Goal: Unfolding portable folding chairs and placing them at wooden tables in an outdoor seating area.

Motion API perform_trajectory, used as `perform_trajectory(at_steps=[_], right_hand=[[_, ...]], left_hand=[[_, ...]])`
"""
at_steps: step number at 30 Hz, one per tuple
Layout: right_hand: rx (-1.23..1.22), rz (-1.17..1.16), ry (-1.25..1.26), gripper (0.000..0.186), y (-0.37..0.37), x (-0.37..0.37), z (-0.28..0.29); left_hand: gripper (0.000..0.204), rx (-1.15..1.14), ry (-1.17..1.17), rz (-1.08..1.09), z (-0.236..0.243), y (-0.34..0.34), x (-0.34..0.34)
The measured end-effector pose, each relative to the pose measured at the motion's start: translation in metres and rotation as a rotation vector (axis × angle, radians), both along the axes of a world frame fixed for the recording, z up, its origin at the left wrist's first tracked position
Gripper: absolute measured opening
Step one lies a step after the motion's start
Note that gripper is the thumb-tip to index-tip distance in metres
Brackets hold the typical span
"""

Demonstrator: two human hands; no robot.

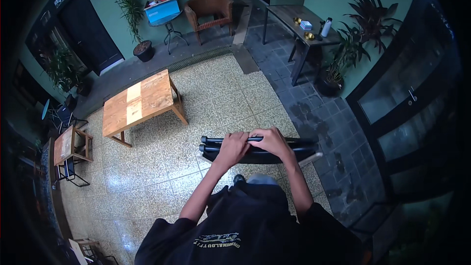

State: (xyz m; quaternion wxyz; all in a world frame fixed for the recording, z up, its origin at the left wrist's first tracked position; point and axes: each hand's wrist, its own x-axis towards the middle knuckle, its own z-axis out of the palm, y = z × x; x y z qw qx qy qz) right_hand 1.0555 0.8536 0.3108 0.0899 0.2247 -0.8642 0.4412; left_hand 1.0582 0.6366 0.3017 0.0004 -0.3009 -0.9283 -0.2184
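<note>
Upright in front of my body is a folded black tubular frame (211,149), which looks like a folding chair seen from above. Its bars lie close together, with black end caps at the left and a pale edge at the lower right. My left hand (234,147) is closed over the bars near the middle. Just beside it, my right hand (271,141) grips the upper bar with bent fingers and the thumb toward the left hand. The undersides of both hands' fingers are hidden. Below the frame, a dark shoe (239,178) shows on the tiles.
A low wooden table (140,102) stands ahead to the left, a smaller one (65,145) farther left among dark chairs. At the back are a wicker armchair (209,12) and a blue box (164,12). A dark table (294,17) holds a bottle (326,27). Glass doors (407,98) line the right.
</note>
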Motion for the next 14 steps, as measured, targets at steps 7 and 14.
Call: perform_trajectory(at_steps=[7,14], right_hand=[[0.233,0.032,0.123,0.024,-0.012,-0.147,-0.013],[-0.055,-0.579,0.019,0.099,-0.049,-0.293,-0.147]], left_hand=[[0.033,0.266,-0.280,0.272,-0.023,-0.001,-0.154],[0.044,0.429,-0.356,0.774,-0.046,-0.011,-0.330]])
